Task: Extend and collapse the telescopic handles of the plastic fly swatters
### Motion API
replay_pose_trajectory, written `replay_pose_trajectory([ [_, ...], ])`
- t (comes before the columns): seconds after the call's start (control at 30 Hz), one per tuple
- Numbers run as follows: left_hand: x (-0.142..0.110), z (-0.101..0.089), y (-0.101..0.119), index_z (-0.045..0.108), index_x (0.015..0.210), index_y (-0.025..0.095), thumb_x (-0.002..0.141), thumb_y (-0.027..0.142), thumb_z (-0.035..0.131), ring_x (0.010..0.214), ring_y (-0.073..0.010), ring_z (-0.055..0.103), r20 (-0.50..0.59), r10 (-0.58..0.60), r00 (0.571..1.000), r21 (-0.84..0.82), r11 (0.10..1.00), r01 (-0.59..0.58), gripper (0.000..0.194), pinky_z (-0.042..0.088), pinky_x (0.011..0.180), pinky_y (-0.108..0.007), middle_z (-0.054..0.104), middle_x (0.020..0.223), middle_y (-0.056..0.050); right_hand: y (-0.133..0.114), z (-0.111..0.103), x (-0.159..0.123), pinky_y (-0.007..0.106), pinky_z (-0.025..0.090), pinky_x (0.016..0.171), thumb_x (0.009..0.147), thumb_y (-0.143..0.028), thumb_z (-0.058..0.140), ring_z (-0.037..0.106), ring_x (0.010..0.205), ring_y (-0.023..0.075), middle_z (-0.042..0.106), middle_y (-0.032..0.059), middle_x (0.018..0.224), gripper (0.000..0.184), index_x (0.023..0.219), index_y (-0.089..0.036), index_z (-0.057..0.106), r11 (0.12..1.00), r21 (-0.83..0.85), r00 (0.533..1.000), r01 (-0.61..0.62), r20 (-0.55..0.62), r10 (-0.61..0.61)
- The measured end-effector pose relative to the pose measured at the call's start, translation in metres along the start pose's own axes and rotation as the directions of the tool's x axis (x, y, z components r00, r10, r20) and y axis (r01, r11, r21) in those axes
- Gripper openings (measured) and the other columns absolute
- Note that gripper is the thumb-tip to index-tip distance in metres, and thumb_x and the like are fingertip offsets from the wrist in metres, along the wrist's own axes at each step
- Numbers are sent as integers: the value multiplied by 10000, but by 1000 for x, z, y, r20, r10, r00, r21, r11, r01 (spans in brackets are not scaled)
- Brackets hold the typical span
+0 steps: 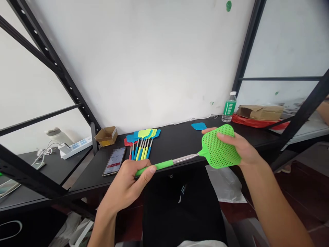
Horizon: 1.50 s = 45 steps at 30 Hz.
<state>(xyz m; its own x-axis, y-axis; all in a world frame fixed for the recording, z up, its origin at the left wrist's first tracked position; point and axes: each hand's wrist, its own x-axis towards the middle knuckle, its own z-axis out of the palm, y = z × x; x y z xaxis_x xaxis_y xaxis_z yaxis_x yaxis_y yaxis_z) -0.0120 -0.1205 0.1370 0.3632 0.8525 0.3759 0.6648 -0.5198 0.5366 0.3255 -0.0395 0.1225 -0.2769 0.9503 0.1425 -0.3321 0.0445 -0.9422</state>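
A green fly swatter [221, 147] with a perforated square head and a thin metal shaft spans both hands above the table's front edge. Around its green handle, my left hand [130, 183] is closed, thumb on top. My right hand [240, 145] grips the swatter's head, the thumb on its near face and the fingers behind, partly hidden. On the black table [169, 144] beyond my left hand lies a row of several blue, yellow and red fly swatters [142, 144]. A separate blue swatter head [199, 126] lies behind my right hand.
A phone [114, 161] and a small open cardboard box [106, 136] are left of the row. At the back right stand a water bottle [229, 107] and a brown carton [260, 112] on red plastic [257, 121]. Black shelf posts rise either side; a power strip [77, 147] is further left.
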Motion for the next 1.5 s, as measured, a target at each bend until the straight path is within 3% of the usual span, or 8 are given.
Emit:
replay_pose_trajectory([
  [0.2,15,14,-13,352,602,197,1004,449,437,519,-94,263,15,-110,994,-103,989,111,482,220,502,-257,309,556,46,3,5,20,481,581,878,900,-520,570,688,1108,318,742,79,1195,429,1210,-254,702,946,305,981,108,-188,-52],
  [0.37,35,64,-16,302,629,209,1001,538,394,527,-103,271,-77,-240,968,-226,950,217,505,200,505,-266,291,569,41,28,6,35,522,563,914,908,-506,492,625,1233,331,746,93,1173,420,1209,-286,686,905,337,926,260,-354,-134],
  [0.6,40,125,-6,369,763,232,1026,582,270,560,-156,507,35,-309,950,-360,883,300,449,356,578,-274,496,568,37,65,62,31,422,508,1013,854,-359,658,616,1250,275,645,127,1370,399,1228,-221,654,922,360,988,-141,-14,156],
  [0.93,42,148,-21,399,885,231,1013,625,202,596,-185,545,121,-347,930,-266,891,367,459,354,576,-293,549,651,21,123,68,45,320,527,808,694,-287,814,642,952,205,638,88,1195,465,1122,-220,645,999,-43,972,-18,-233,8],
  [1.13,42,148,-20,454,1245,169,1029,544,176,660,-234,606,160,-342,926,-116,925,362,514,348,583,-302,624,746,-32,138,66,48,338,531,806,800,-478,750,696,871,223,742,101,926,411,1040,-152,676,975,-106,979,-196,38,201],
  [1.27,40,141,-21,516,1241,183,1000,549,301,768,-263,652,206,-325,923,-56,938,343,488,395,643,-308,657,783,-47,138,38,65,300,520,605,821,-531,677,675,628,182,760,88,861,497,1137,-152,617,967,-200,985,-156,-103,138],
  [1.37,38,136,-21,535,1254,216,998,521,324,759,-255,655,197,-291,936,-66,949,309,450,415,680,-317,646,724,-16,129,-3,82,260,467,551,924,-480,508,648,574,157,768,56,872,536,1353,-161,485,834,-546,970,-82,-237,-60],
  [1.5,36,133,-22,544,1252,229,996,480,345,718,-246,647,198,-266,944,-89,954,287,410,414,675,-317,622,662,11,110,-46,100,315,477,794,982,-346,372,691,902,227,759,55,793,431,1324,-155,551,421,-868,920,-262,-356,-162],
])
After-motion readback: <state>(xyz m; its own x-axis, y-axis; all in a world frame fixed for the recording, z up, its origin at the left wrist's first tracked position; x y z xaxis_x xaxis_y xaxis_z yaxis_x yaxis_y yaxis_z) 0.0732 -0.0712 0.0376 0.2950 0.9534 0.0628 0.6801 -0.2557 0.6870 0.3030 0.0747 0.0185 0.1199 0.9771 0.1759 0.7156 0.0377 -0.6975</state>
